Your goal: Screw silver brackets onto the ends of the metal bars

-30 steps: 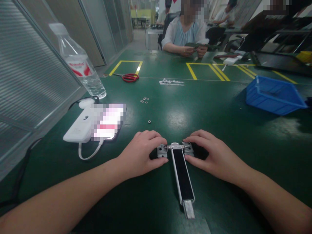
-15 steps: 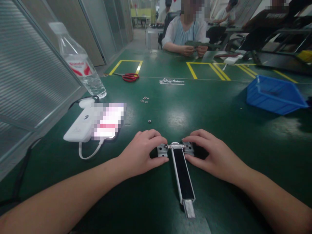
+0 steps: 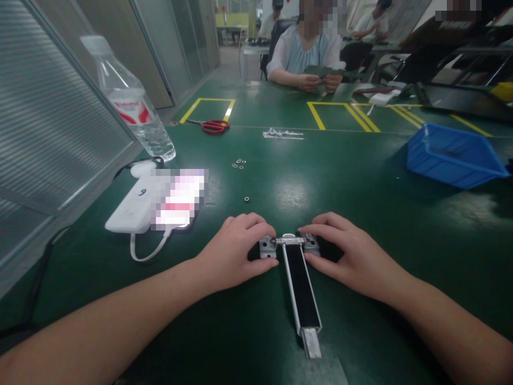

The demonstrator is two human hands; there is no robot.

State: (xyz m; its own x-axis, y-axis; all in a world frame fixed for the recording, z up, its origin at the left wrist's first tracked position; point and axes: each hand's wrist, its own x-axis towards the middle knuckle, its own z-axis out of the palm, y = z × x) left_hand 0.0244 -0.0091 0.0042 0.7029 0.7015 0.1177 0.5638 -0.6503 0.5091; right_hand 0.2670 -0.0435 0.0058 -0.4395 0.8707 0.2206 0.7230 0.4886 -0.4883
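Note:
A metal hinge bar (image 3: 301, 289) with a black inset strip lies on the green mat, its long arm pointing towards me. Its pin and side plates (image 3: 289, 241) sit at the far end. My left hand (image 3: 236, 251) grips the left plate (image 3: 267, 247) between fingers and thumb. My right hand (image 3: 348, 254) holds the right plate (image 3: 311, 245) the same way. The fingers hide part of both plates, and the underside of the bar is hidden.
To the left stand a water bottle (image 3: 132, 101), a white power bank (image 3: 132, 206) and a pixelated phone (image 3: 178, 198). Small nuts (image 3: 238, 164) and red-handled scissors (image 3: 215, 126) lie ahead. A blue plastic tray (image 3: 452, 160) sits right. A co-worker (image 3: 304, 59) handles something across the table.
Both hands stay on the plates, and the bar stays nearly where it was. The whole view shifts only slightly.

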